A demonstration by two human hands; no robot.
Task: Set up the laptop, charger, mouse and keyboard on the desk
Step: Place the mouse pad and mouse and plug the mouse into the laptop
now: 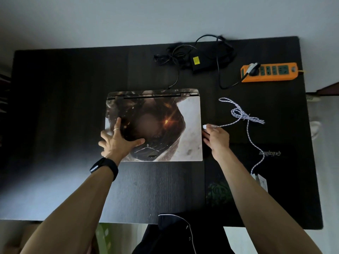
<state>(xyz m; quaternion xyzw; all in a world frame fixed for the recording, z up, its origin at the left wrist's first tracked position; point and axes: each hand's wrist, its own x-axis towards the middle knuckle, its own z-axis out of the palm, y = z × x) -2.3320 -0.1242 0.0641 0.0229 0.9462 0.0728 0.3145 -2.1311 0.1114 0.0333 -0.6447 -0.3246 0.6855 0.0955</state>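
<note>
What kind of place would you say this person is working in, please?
Probably a home or office desk against a plain wall: a dark desk holds a closed laptop, a charger brick and an orange power strip.

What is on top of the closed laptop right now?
Only the left hand, pressed flat on the laptop lid. The right hand holds a white cable beside its right edge. The lid hides the keys and screen.
</note>
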